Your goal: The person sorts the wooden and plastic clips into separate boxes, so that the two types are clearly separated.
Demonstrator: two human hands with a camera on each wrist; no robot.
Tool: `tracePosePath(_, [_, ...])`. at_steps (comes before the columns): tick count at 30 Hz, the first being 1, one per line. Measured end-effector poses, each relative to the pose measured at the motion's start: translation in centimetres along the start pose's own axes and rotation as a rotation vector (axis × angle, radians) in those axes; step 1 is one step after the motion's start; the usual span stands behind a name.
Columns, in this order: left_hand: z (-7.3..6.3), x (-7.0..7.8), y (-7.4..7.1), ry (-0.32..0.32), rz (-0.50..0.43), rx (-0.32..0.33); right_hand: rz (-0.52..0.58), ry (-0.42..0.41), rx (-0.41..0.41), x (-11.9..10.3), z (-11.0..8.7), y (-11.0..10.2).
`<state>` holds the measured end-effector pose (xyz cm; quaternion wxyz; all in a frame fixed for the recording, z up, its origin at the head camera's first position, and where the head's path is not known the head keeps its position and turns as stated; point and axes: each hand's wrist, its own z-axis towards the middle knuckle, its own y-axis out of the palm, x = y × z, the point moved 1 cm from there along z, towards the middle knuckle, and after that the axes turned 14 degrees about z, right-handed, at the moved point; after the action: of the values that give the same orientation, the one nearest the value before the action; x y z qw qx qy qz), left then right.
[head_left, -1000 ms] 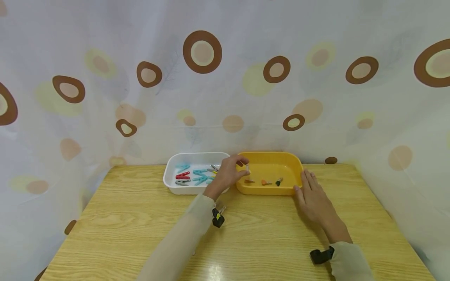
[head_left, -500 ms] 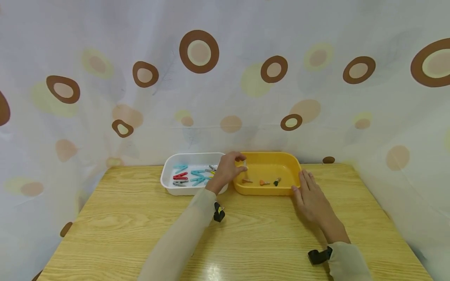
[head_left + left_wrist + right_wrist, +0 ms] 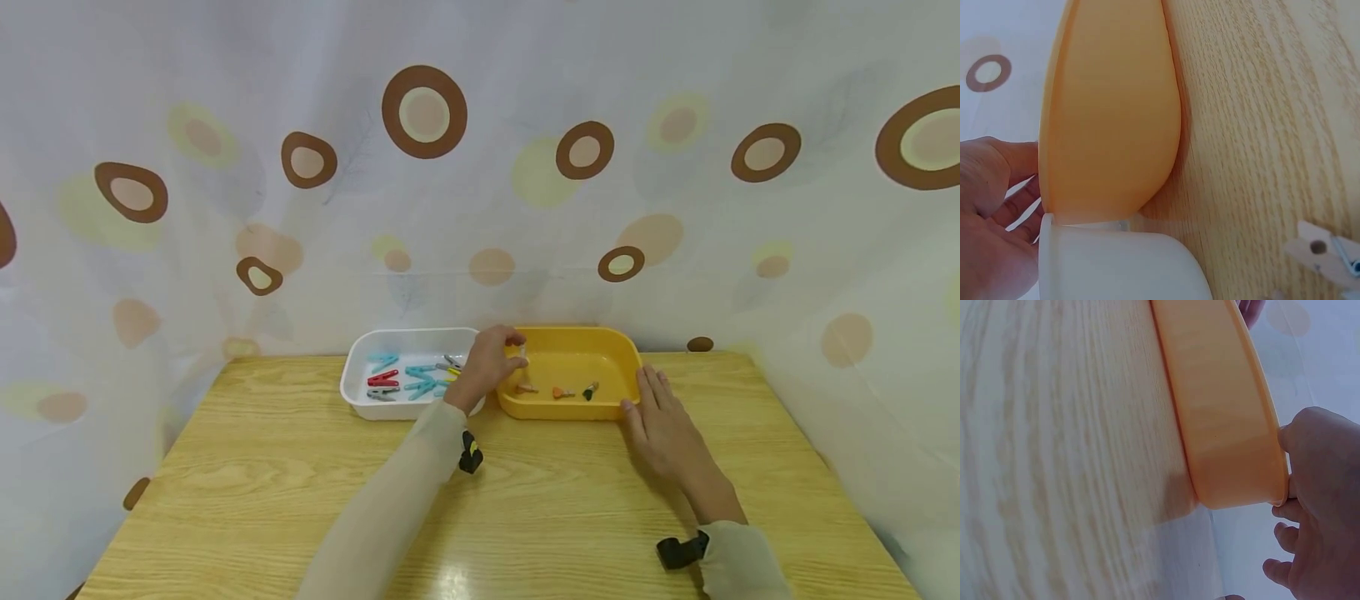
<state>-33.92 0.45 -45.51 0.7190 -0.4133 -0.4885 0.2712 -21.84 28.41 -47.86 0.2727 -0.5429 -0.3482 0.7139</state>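
Note:
In the head view my left hand [image 3: 491, 364] reaches over the near left corner of the yellow tray [image 3: 577, 410]. Thumb and fingertips pinch a small pale piece [image 3: 522, 351], its kind too small to tell. Several little clips lie in that tray, among them an orange-ended clip [image 3: 561, 392] and a dark green one [image 3: 590, 392]. The straight fingers of my right hand [image 3: 670, 433] rest along the tray's right side, thumb at its near corner. Seen from the left wrist, the tray wall [image 3: 1113, 112] hides the left fingertips.
Left of the yellow tray, touching it, stands a white tray [image 3: 360, 402] with several clothespins, including a red clothespin [image 3: 383, 377]. A wooden clothespin [image 3: 1325, 253] lies on the table in front. A patterned curtain [image 3: 480, 183] hangs right behind both trays.
The head view has shifted slightly. My left hand stays over the yellow tray's left end with the pale piece between its fingers. My right hand keeps its place at the tray's side.

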Motion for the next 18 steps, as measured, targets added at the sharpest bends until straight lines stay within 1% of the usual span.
tracePosePath(4, [0.0, -0.1, 0.1, -0.006, 0.007, -0.008, 0.002, -0.006, 0.001, 0.1, 0.0, 0.1])
tracePosePath(12, [-0.3, -0.2, -0.4, -0.014, 0.014, -0.026, 0.002, -0.005, 0.005, -0.2, -0.1, 0.1])
tracePosePath(16, [-0.6, -0.2, -0.7, -0.002, 0.016, -0.025, 0.016, 0.004, -0.017, -0.3, -0.1, 0.0])
tracePosePath(18, [-0.7, -0.2, -0.9, 0.017, 0.022, -0.022, 0.019, 0.005, -0.02, -0.2, -0.1, -0.1])
